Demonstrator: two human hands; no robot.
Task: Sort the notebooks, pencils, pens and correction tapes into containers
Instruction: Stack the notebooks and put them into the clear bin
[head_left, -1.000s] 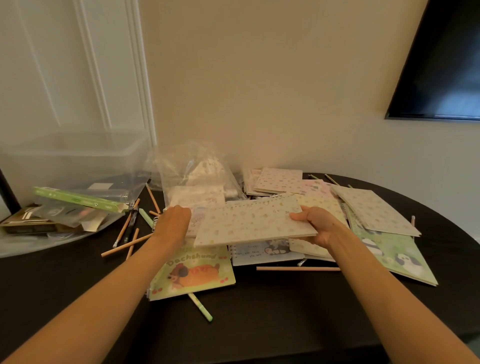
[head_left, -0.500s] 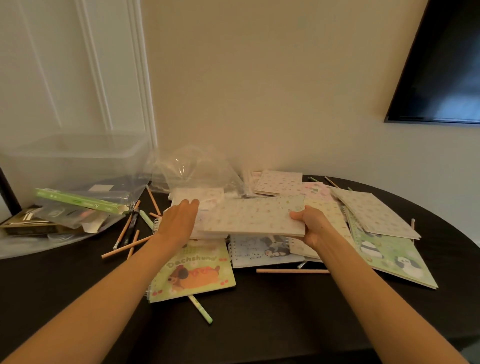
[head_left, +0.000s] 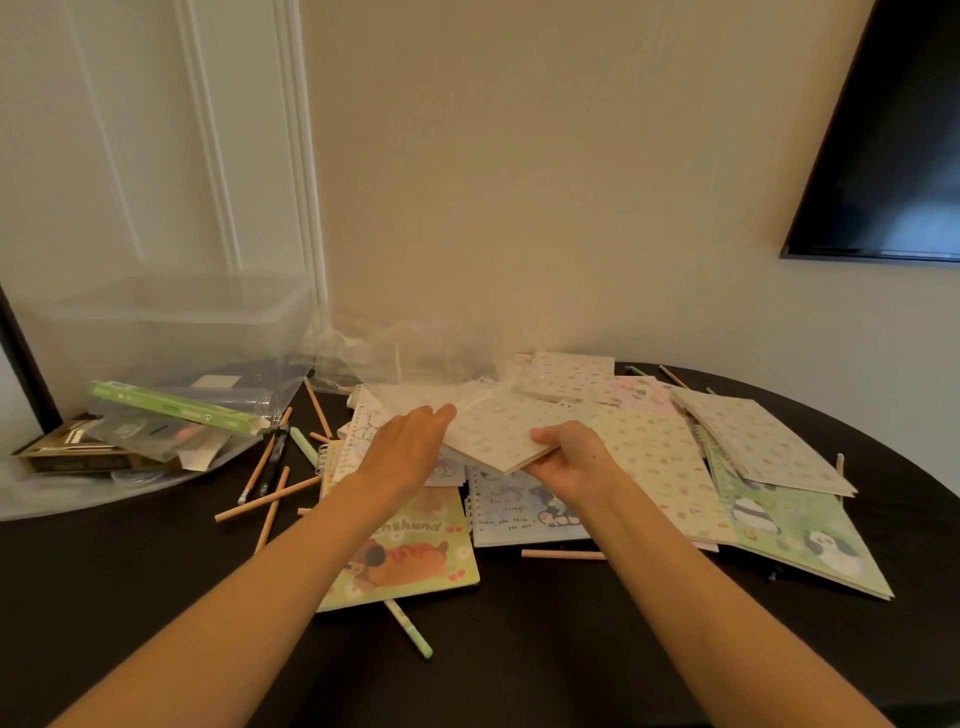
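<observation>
Over the middle of the dark table (head_left: 519, 665) we've got a pale patterned notebook (head_left: 511, 434) lifted clear of the pile, tilted, its near corner pinched in our right hand (head_left: 569, 457), fingers curled under and thumb on top. Our left hand (head_left: 408, 449) lies flat and fairly spread at the book's left edge, fingertips touching it, steadying more than gripping. So we judge we're on the notebook step, with one book in hand and plenty left: the dachshund notebook (head_left: 410, 561) under our left wrist, the blue notebook (head_left: 519, 512) just below our right hand, the panda notebook (head_left: 795, 535) off to the right, more patterned ones fanned behind. Pencils (head_left: 270, 499) lie scattered on the left, one green pen (head_left: 410, 629) pokes out beneath the dachshund cover. We can't pick out any correction tapes for sure. Far left stands a clear plastic bin (head_left: 156, 332); a crumpled clear bag (head_left: 395, 353) sits just behind our hands. Next we'd need to carry this book left toward that bin, keep it level enough not to slip, and clear the bag on the way
</observation>
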